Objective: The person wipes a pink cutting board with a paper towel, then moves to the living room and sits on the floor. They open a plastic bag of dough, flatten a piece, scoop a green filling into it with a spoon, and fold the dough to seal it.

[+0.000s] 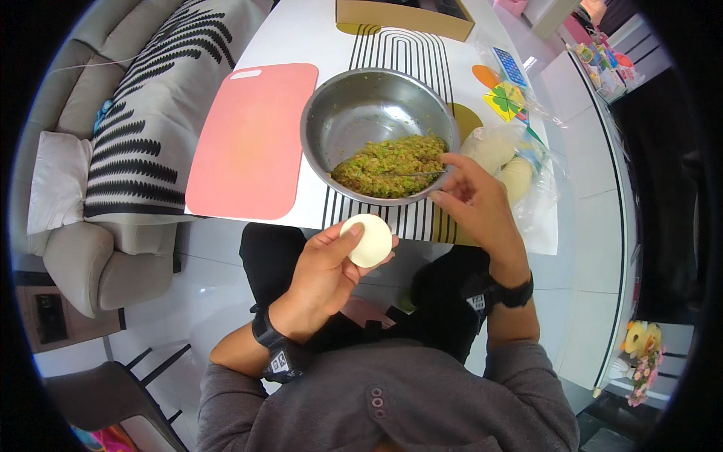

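Note:
My left hand [330,263] holds a round, pale dough wrapper [370,242] just below the table edge, thumb on its face and fingers behind it. A stainless steel bowl [344,93] stands on the table in front of me. Finely chopped green and brown filling [390,161] is heaped at its near right side. A thin metal utensil [418,173] lies in the filling, with its end towards the bowl's right rim. Over that rim is my right hand [474,195], index finger and thumb apart around the utensil's end. No firm grip on it shows.
Left of the bowl lies a pink cutting board [254,144]. A clear plastic bag [508,161] with pale round dough pieces sits to the right. Behind it are a yellow-green card [504,101] and a blue keypad-like object [509,66]. A cardboard box [404,20] stands at the far end.

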Available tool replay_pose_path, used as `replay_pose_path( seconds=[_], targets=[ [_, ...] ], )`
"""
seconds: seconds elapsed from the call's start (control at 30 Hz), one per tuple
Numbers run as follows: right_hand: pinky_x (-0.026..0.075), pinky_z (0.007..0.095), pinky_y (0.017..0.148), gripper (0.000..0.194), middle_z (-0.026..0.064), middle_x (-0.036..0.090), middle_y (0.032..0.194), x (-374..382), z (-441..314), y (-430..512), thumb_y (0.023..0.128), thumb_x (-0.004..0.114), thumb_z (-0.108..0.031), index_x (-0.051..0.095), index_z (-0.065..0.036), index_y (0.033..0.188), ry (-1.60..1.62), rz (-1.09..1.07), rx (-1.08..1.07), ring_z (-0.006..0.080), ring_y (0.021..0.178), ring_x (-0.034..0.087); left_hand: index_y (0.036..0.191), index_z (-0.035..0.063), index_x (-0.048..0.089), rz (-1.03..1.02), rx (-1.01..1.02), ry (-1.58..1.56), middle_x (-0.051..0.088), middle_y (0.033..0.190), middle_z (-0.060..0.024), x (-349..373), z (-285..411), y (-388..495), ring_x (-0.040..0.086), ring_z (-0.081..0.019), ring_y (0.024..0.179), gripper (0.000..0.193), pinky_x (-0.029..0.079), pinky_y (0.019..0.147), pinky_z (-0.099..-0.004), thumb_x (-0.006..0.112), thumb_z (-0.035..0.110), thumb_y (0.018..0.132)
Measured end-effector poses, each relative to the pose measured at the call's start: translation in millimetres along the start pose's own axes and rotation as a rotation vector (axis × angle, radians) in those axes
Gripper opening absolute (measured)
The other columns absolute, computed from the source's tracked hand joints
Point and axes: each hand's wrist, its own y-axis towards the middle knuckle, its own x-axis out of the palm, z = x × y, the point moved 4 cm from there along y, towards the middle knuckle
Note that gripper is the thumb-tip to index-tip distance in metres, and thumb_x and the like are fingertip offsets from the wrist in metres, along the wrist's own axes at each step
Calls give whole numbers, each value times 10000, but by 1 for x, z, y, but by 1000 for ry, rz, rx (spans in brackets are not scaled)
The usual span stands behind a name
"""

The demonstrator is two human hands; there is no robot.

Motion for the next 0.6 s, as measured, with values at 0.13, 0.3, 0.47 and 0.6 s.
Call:
replay_pose_path(
  seconds=[0.13, 0.3, 0.47, 0.6],
  targets=[
    [442, 237, 602, 164, 41, 619, 762, 16, -6, 36, 797, 638, -73, 645, 1, 943, 33, -331, -191, 91, 675, 552, 1106, -62, 524, 36, -28, -5, 606, 1037, -183, 5, 0, 0, 614, -268, 977, 257, 513, 867, -391, 445, 120, 943],
    [457, 271, 627, 148, 84, 632, 789, 19, -13, 47, 825, 608, -92, 651, 2, 931, -166, -396, -398, 162, 708, 583, 1113, -71, 513, 46, -12, -21, 599, 1046, -185, 1, 2, -3, 607, -268, 985, 260, 508, 877, -396, 423, 106, 945],
    [460, 280, 643, 131, 101, 634, 795, 6, -28, 35, 833, 589, -62, 660, 4, 920, -214, -227, -522, 194, 717, 585, 1139, -86, 476, 76, 19, -25, 583, 1069, -201, -3, 7, -2, 601, -274, 992, 278, 505, 878, -397, 399, 100, 947],
    [458, 279, 646, 127, 106, 633, 797, -10, -37, 23, 825, 593, -43, 658, 12, 919, -224, -156, -497, 194, 715, 582, 1163, -96, 445, 89, 73, -25, 564, 1097, -217, 0, 15, -2, 595, -281, 1000, 303, 498, 884, -396, 372, 107, 950]
  ],
)
